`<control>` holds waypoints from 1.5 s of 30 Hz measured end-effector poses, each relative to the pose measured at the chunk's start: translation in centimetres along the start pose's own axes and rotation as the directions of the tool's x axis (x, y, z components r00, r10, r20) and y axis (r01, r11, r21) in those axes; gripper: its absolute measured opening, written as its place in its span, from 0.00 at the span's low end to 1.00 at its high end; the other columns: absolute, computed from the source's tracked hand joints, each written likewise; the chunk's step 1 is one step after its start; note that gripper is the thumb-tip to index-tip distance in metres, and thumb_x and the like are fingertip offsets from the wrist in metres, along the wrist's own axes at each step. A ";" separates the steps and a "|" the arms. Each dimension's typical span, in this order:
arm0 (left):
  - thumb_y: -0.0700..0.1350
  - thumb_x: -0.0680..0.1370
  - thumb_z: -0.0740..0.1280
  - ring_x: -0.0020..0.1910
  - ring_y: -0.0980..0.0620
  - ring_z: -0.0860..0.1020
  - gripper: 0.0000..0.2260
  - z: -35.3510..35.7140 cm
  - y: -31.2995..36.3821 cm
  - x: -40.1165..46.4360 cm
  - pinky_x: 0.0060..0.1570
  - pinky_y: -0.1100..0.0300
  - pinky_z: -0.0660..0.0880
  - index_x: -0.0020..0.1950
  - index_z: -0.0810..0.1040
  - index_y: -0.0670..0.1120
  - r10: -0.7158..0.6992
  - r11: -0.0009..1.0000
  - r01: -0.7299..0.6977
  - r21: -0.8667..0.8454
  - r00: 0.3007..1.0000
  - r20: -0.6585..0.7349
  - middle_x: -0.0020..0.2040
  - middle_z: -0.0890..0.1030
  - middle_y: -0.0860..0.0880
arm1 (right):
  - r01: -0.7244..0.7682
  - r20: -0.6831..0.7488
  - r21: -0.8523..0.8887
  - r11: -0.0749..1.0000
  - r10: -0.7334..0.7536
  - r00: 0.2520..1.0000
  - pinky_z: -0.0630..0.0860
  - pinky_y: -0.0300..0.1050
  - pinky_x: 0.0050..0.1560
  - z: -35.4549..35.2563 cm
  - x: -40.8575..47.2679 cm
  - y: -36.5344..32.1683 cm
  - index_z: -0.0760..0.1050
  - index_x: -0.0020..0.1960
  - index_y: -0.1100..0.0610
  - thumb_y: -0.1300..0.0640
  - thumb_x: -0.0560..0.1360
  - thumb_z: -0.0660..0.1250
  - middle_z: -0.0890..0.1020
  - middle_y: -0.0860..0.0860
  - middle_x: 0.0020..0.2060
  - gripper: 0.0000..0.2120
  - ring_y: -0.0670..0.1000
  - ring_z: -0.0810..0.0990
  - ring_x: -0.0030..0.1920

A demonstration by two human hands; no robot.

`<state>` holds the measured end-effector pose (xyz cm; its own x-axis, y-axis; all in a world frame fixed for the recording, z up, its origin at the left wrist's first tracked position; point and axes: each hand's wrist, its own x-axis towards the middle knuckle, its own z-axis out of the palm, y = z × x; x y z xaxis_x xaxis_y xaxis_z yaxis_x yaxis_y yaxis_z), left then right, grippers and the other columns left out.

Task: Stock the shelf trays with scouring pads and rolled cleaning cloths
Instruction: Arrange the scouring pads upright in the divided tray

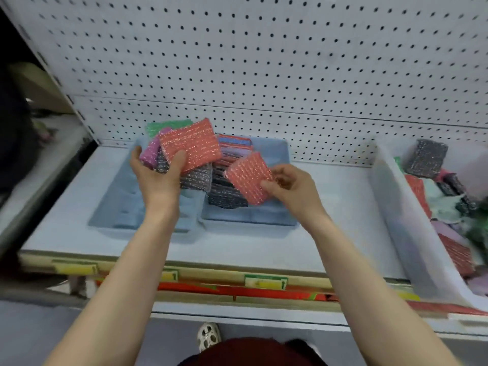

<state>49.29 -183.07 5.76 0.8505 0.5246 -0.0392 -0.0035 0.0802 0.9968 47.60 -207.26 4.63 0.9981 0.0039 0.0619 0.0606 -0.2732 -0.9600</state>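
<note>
Holding a fanned bundle of glittery scouring pads (184, 151) in the left hand (155, 178), the right hand (290, 188) pinches one red knitted pad (247, 177) above blue shelf trays (250, 216).

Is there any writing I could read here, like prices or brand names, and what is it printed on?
Nothing here can be read.
Yellow and green price label on the shelf's front edge: print too blurred.
Yellow price label further left on that edge: blurred too.
Small yellow label beside the left forearm: partly hidden, unreadable.
Red sparkly scouring pads in the hands: no print visible.
</note>
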 end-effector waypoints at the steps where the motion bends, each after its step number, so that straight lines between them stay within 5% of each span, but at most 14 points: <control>1: 0.55 0.66 0.77 0.65 0.51 0.75 0.43 -0.9 -0.1 0.7 0.68 0.49 0.70 0.76 0.58 0.51 -0.012 1.000 0.012 0.009 1.000 0.005 0.68 0.72 0.47 | 0.022 0.004 -0.067 0.997 -0.022 1.000 0.78 0.49 0.48 1.4 0.0 0.5 0.80 0.49 0.54 0.60 0.72 0.75 0.85 0.48 0.42 0.08 0.47 0.82 0.42; 6: 0.60 0.62 0.76 0.63 0.51 0.76 0.46 -4.1 -0.8 2.9 0.66 0.48 0.72 0.75 0.59 0.52 -0.036 0.999 0.036 0.011 0.999 0.013 0.66 0.74 0.47 | 0.150 0.008 -0.342 0.928 -0.156 0.988 0.73 0.39 0.45 5.7 0.0 1.8 0.80 0.46 0.51 0.58 0.70 0.76 0.81 0.40 0.40 0.08 0.41 0.77 0.41; 10: 0.55 0.67 0.76 0.62 0.52 0.77 0.41 -5.2 -1.3 3.2 0.65 0.49 0.73 0.74 0.59 0.51 -0.035 0.999 0.035 -0.005 0.999 0.039 0.65 0.75 0.48 | 0.266 0.158 -0.703 0.660 -0.220 0.963 0.71 0.44 0.42 7.5 0.1 2.4 0.82 0.48 0.51 0.57 0.70 0.76 0.83 0.45 0.43 0.08 0.50 0.76 0.47; 15: 0.49 0.72 0.76 0.62 0.53 0.76 0.34 -5.6 -1.7 2.6 0.64 0.52 0.73 0.73 0.62 0.51 -0.022 0.999 0.020 0.031 0.997 0.076 0.65 0.75 0.49 | 0.303 0.182 -0.809 0.504 -0.277 0.944 0.73 0.45 0.34 9.1 0.2 2.7 0.83 0.45 0.53 0.61 0.67 0.76 0.84 0.48 0.41 0.09 0.54 0.77 0.46; 18: 0.48 0.72 0.76 0.62 0.54 0.75 0.32 -5.7 -1.8 2.2 0.59 0.61 0.74 0.71 0.65 0.51 -0.029 0.999 0.023 0.047 0.992 0.120 0.64 0.75 0.50 | 0.283 0.242 -0.868 0.409 -0.150 0.959 0.70 0.45 0.38 9.3 0.8 1.8 0.82 0.47 0.53 0.56 0.70 0.74 0.83 0.50 0.42 0.06 0.54 0.77 0.48; 20: 0.46 0.72 0.75 0.59 0.56 0.77 0.29 -5.5 -1.7 1.9 0.49 0.70 0.75 0.70 0.67 0.49 -0.029 0.999 0.026 0.025 0.987 0.160 0.62 0.77 0.51 | 0.254 0.236 -0.833 0.491 -0.100 0.967 0.72 0.45 0.39 8.9 1.1 0.7 0.82 0.46 0.51 0.49 0.73 0.71 0.83 0.49 0.40 0.06 0.52 0.78 0.45; 22: 0.45 0.72 0.75 0.57 0.57 0.78 0.27 -5.0 -1.6 1.5 0.46 0.72 0.75 0.68 0.68 0.48 -0.014 1.000 0.012 0.012 0.979 0.202 0.59 0.78 0.51 | 0.164 0.070 -0.638 0.752 -0.156 0.985 0.74 0.43 0.38 8.5 1.3 -1.5 0.81 0.47 0.50 0.46 0.77 0.67 0.81 0.43 0.36 0.09 0.45 0.78 0.37; 24: 0.45 0.72 0.76 0.55 0.57 0.79 0.26 -4.6 -1.4 1.2 0.48 0.67 0.77 0.66 0.69 0.50 0.007 1.000 -0.008 0.001 0.967 0.254 0.58 0.78 0.52 | 0.090 -0.045 -0.344 0.935 -0.112 0.993 0.74 0.35 0.42 8.1 2.0 -3.6 0.78 0.55 0.48 0.45 0.78 0.66 0.80 0.40 0.44 0.10 0.37 0.78 0.42; 26: 0.47 0.71 0.77 0.56 0.56 0.79 0.27 -4.3 -1.4 1.0 0.51 0.60 0.78 0.65 0.69 0.52 0.031 1.000 -0.028 -0.013 0.948 0.316 0.58 0.79 0.53 | 0.020 0.073 -0.136 0.991 -0.010 0.997 0.77 0.34 0.49 8.1 2.9 -4.6 0.73 0.62 0.42 0.47 0.76 0.70 0.79 0.43 0.54 0.16 0.39 0.79 0.51; 29: 0.53 0.72 0.73 0.56 0.56 0.80 0.23 -4.2 -1.4 0.8 0.51 0.59 0.78 0.64 0.70 0.53 0.065 0.998 -0.064 -0.017 0.915 0.398 0.59 0.79 0.51 | -0.046 0.162 -0.028 0.999 0.050 0.985 0.79 0.53 0.58 7.9 3.5 -4.3 0.77 0.58 0.39 0.52 0.71 0.76 0.80 0.50 0.58 0.18 0.52 0.80 0.55; 34: 0.41 0.82 0.62 0.46 0.61 0.78 0.08 -4.7 -1.7 1.2 0.45 0.65 0.75 0.60 0.69 0.46 0.128 0.992 -0.123 -0.036 0.938 0.323 0.53 0.78 0.49 | -0.100 0.109 0.059 0.993 0.093 0.990 0.79 0.50 0.41 6.7 2.2 -2.4 0.76 0.48 0.48 0.60 0.72 0.75 0.81 0.55 0.51 0.12 0.54 0.78 0.38; 36: 0.41 0.82 0.62 0.44 0.64 0.77 0.05 -5.1 -1.9 1.7 0.46 0.65 0.74 0.57 0.68 0.47 0.135 0.991 -0.132 -0.030 0.970 0.201 0.50 0.77 0.52 | -0.044 0.092 -0.115 0.992 0.055 0.994 0.78 0.50 0.40 6.0 1.4 -1.3 0.75 0.49 0.48 0.60 0.71 0.75 0.80 0.51 0.45 0.12 0.50 0.76 0.36; 40: 0.43 0.82 0.61 0.48 0.60 0.76 0.06 -5.8 -1.9 2.4 0.55 0.57 0.74 0.53 0.68 0.54 0.145 0.988 -0.141 -0.055 0.986 0.077 0.51 0.77 0.54 | 0.159 0.125 -0.602 0.782 -0.105 0.987 0.67 0.40 0.42 5.8 0.1 -0.5 0.77 0.56 0.48 0.57 0.72 0.73 0.75 0.37 0.36 0.14 0.41 0.72 0.34; 45: 0.43 0.82 0.62 0.47 0.61 0.76 0.05 -5.7 -2.0 2.0 0.53 0.61 0.73 0.55 0.68 0.50 0.169 0.983 -0.163 -0.082 0.983 0.077 0.51 0.76 0.53 | 0.346 0.251 -0.751 0.562 -0.241 0.937 0.76 0.50 0.45 7.7 -0.5 -0.5 0.77 0.57 0.52 0.57 0.74 0.70 0.84 0.51 0.47 0.11 0.57 0.81 0.47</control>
<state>47.99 -177.34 3.29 0.8756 0.4636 0.1357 -0.1852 0.0626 0.9807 47.14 -199.75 2.94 0.9244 0.3111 0.2205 0.3692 -0.8749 -0.3134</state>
